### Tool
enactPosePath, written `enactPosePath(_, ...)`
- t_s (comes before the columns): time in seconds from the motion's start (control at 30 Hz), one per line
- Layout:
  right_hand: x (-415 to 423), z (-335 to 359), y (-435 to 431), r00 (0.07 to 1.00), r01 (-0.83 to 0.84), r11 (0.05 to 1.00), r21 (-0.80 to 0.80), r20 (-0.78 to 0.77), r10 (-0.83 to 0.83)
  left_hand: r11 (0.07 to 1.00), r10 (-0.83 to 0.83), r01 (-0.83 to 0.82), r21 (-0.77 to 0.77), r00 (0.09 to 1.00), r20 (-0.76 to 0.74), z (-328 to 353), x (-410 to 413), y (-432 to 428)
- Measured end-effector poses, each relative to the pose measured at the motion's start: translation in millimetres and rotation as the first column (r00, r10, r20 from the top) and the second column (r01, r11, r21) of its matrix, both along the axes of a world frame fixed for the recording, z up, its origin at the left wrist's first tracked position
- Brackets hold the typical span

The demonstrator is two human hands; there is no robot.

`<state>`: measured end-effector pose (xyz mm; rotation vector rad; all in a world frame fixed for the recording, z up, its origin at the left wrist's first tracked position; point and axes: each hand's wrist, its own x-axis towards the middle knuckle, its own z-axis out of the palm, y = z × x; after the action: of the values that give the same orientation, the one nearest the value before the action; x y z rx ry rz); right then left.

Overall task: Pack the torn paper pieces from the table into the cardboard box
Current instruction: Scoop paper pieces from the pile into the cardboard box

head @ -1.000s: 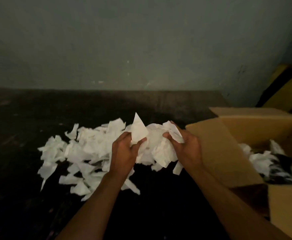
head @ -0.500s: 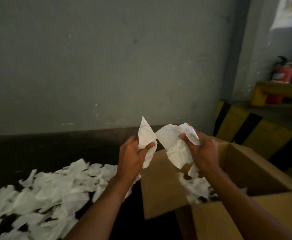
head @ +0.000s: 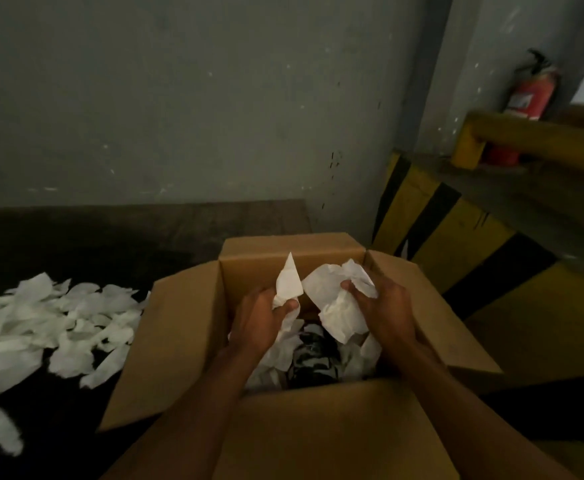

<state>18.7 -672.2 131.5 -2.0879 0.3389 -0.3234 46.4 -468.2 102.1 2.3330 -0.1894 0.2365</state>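
Observation:
An open cardboard box (head: 179, 341) fills the lower middle of the head view, its flaps spread outward. Both my hands are over its opening. My left hand (head: 262, 320) is closed on a pointed white paper piece (head: 288, 282). My right hand (head: 384, 310) grips a crumpled bunch of white paper pieces (head: 339, 299). More torn paper (head: 283, 355) lies inside the box around something dark. A pile of torn paper pieces (head: 41, 320) stays on the dark table (head: 110, 244) to the left of the box.
A grey wall (head: 179, 98) stands behind the table. To the right are a yellow-and-black striped barrier (head: 456, 237), a yellow rail (head: 526, 136) and a red fire extinguisher (head: 533, 95).
Both hands lifted paper off the table pile and carried it right, to above the box opening. The view swung right with them, so the pile now lies at the left.

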Motion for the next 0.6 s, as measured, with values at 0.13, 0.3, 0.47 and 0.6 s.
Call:
enactPosePath(0.13,12.3,-17.9,-1.4,0.984,-0.178,0.97,-0.169,-0.034,0.174,0.99,0.005,0.016,0.139,0.988,-0.153,-12.3,10.4,0.5)
enactPosePath(0.3,29.2,-34.9,-1.3,0.962,-0.255,0.935,-0.248,-0.167,0.218,0.97,-0.014,0.059,0.234,0.981,-0.191,-23.4,18.2,2.6)
enactPosePath(0.47,27.6,-34.6,-4.8,0.961,-0.235,0.932,-0.274,-0.206,0.182,0.96,-0.015,0.055,0.273,0.989,-0.144,-23.7,22.4,0.2)
enactPosePath(0.6,24.8,-31.7,-5.5,0.964,-0.239,0.934,-0.266,-0.179,0.196,0.952,-0.022,0.046,0.303,0.996,-0.082,-20.9,19.5,-4.4)
